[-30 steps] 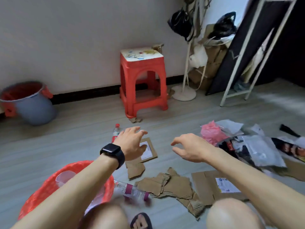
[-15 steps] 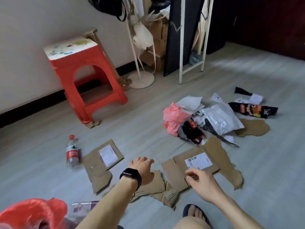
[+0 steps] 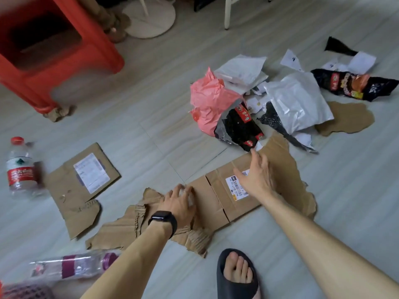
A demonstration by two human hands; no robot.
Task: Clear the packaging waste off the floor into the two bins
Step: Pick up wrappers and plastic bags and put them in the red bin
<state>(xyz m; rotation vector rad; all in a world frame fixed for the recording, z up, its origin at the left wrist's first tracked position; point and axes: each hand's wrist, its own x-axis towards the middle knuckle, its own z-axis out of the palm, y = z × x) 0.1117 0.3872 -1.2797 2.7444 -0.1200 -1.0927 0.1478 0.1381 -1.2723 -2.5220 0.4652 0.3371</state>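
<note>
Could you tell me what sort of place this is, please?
Likely a room in a home: a plank floor, a red plastic stool and a stand's round base, with torn cardboard and a mailer bag strewn about.

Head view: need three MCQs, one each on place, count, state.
1. Where is the red-capped bottle?
A. Under the stool
B. Left of the cardboard sheet
C. On the pink bag

2. How many plastic bottles lie on the floor?
A. One
B. Two
C. Four

3. What is the right hand doing?
A. Gripping a bottle
B. Clenched in a fist
C. Open over the flattened box

Key:
1 B: it lies at the far left, beside the sheet.
2 B: the red-capped bottle plus a purple-labelled bottle near the bottom edge.
3 C: its fingers are straight and spread and hold nothing.
</note>
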